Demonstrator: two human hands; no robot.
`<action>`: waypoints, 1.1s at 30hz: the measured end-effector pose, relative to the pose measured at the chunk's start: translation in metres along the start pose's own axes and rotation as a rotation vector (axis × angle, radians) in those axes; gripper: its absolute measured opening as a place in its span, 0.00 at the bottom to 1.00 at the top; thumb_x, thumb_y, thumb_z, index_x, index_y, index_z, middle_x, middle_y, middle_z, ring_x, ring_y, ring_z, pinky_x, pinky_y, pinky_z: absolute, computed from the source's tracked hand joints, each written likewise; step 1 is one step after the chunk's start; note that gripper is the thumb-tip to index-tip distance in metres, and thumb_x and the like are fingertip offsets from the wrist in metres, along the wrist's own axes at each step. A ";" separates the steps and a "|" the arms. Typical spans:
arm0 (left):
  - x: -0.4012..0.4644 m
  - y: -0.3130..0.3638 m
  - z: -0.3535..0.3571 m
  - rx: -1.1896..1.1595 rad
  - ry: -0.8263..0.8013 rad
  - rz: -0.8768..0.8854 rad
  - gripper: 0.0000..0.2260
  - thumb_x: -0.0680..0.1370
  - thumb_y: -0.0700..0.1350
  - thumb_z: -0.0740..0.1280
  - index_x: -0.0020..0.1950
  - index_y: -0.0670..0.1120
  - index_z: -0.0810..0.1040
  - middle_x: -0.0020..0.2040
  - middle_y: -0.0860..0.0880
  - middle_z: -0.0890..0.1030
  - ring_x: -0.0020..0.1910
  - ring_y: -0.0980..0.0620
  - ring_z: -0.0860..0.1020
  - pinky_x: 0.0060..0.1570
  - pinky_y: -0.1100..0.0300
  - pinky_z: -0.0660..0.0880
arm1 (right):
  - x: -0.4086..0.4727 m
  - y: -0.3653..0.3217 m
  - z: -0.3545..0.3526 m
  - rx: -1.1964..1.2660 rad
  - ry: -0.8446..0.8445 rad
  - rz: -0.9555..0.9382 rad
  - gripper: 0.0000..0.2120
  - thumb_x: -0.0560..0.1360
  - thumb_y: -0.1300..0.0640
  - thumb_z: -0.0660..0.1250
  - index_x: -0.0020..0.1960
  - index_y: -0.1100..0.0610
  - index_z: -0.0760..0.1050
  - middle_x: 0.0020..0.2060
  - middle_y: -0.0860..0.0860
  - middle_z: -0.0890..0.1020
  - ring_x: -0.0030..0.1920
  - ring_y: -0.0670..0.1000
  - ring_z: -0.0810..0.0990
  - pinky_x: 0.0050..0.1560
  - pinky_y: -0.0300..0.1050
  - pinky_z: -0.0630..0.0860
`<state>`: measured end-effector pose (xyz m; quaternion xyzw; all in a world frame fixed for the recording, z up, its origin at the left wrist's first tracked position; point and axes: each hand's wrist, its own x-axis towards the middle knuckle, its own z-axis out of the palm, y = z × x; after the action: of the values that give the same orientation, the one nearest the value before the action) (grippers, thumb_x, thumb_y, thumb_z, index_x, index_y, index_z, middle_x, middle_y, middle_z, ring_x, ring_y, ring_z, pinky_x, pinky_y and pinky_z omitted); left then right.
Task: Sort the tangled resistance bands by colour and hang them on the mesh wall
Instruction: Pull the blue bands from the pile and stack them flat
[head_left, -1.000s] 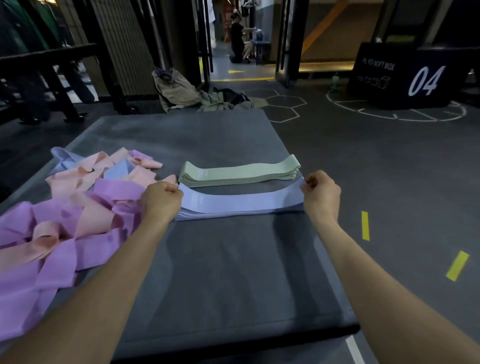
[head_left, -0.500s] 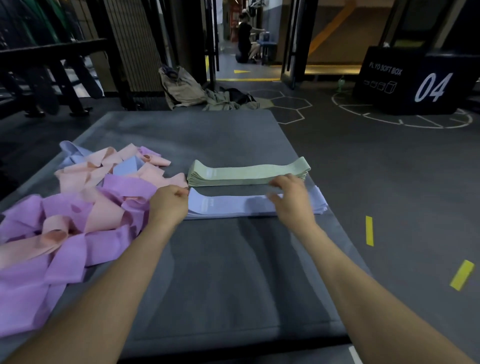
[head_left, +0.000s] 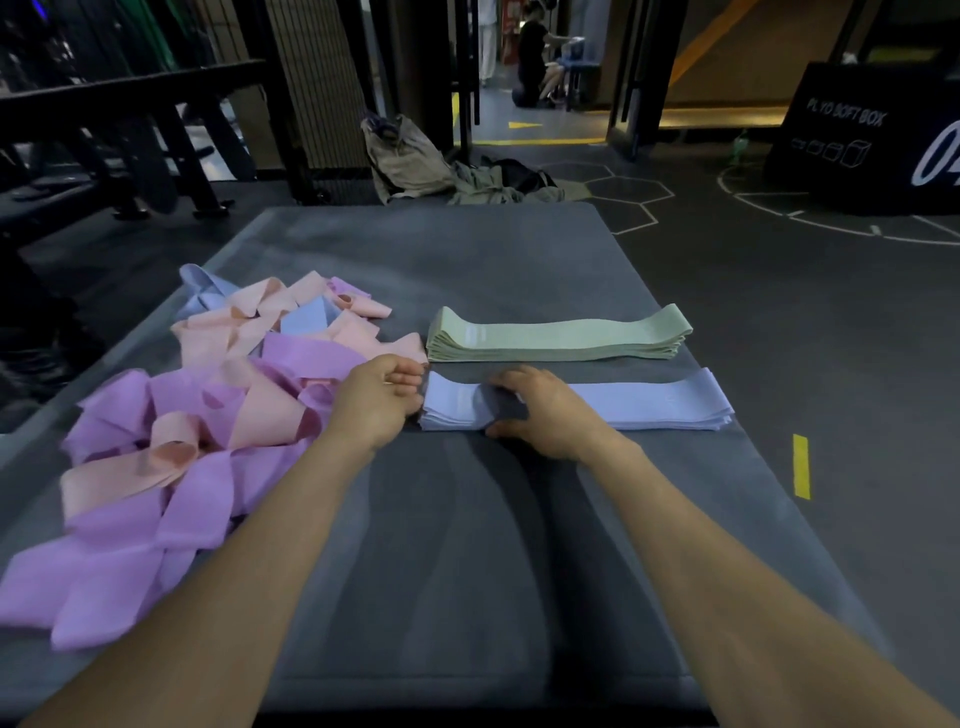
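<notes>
The blue band stack (head_left: 597, 408) lies flat on the grey mat (head_left: 467, 545), just before the green stack (head_left: 558, 335). Your right hand (head_left: 540, 410) presses it with straight fingers; your left hand (head_left: 376, 397) is curled at its left end, but whether it pinches the stack, you cannot tell.

dim indoor light, brighter doorway behind; soft arm shadows, wide-angle edge warping, slight blur.

The dim gym had a dark floor (head_left: 779, 322) marked with white hexagons (head_left: 626, 189) and yellow tape strips (head_left: 801, 466). A black plyo soft box (head_left: 862, 145) stood far right, and a beige bag (head_left: 402, 156) slumped beside crumpled clothing (head_left: 498, 184). A doorway (head_left: 535, 67) opened onto a brighter space.
</notes>
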<state>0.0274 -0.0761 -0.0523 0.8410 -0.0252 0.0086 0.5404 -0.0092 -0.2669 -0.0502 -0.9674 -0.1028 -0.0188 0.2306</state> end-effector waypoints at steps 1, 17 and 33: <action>-0.001 0.001 0.000 -0.006 -0.041 0.001 0.16 0.72 0.27 0.65 0.59 0.36 0.75 0.51 0.44 0.77 0.48 0.51 0.76 0.44 0.71 0.73 | 0.000 0.000 -0.001 0.007 0.003 0.002 0.29 0.71 0.51 0.72 0.69 0.55 0.68 0.65 0.53 0.72 0.65 0.55 0.69 0.64 0.45 0.66; -0.005 -0.008 0.004 -0.047 -0.292 0.102 0.27 0.69 0.26 0.69 0.64 0.45 0.69 0.57 0.53 0.74 0.56 0.58 0.73 0.47 0.77 0.71 | 0.002 0.000 -0.009 0.085 -0.012 0.008 0.24 0.71 0.53 0.72 0.64 0.56 0.73 0.61 0.53 0.76 0.59 0.52 0.73 0.50 0.37 0.64; 0.002 -0.014 -0.001 0.086 -0.307 0.082 0.30 0.68 0.28 0.72 0.67 0.44 0.70 0.68 0.46 0.72 0.68 0.49 0.70 0.70 0.50 0.65 | 0.002 0.005 -0.009 0.088 -0.060 0.000 0.24 0.73 0.54 0.70 0.67 0.55 0.71 0.64 0.52 0.74 0.64 0.52 0.71 0.61 0.39 0.64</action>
<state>0.0298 -0.0694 -0.0641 0.8532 -0.1413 -0.0967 0.4927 -0.0063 -0.2752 -0.0438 -0.9564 -0.1103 0.0150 0.2700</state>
